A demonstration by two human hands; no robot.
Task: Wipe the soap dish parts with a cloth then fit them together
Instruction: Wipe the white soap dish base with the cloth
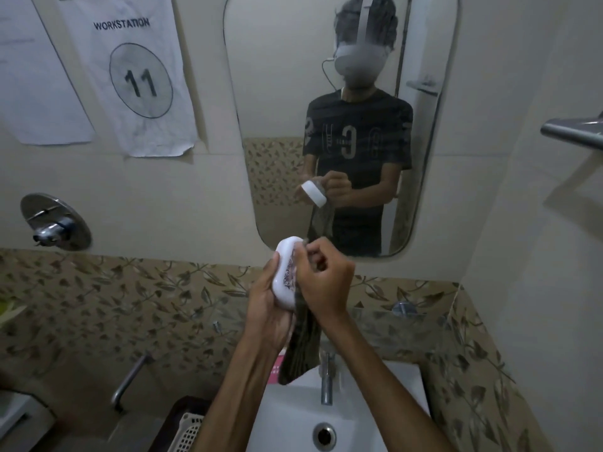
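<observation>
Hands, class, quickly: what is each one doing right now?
Left hand: grips the white oval plastic soap dish part.
Right hand: fingers curled, pinching the dark striped cloth against that part.

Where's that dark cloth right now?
In the head view, centre frame: the right hand presses the cloth against the soap dish part held by the left hand, above the sink.
</observation>
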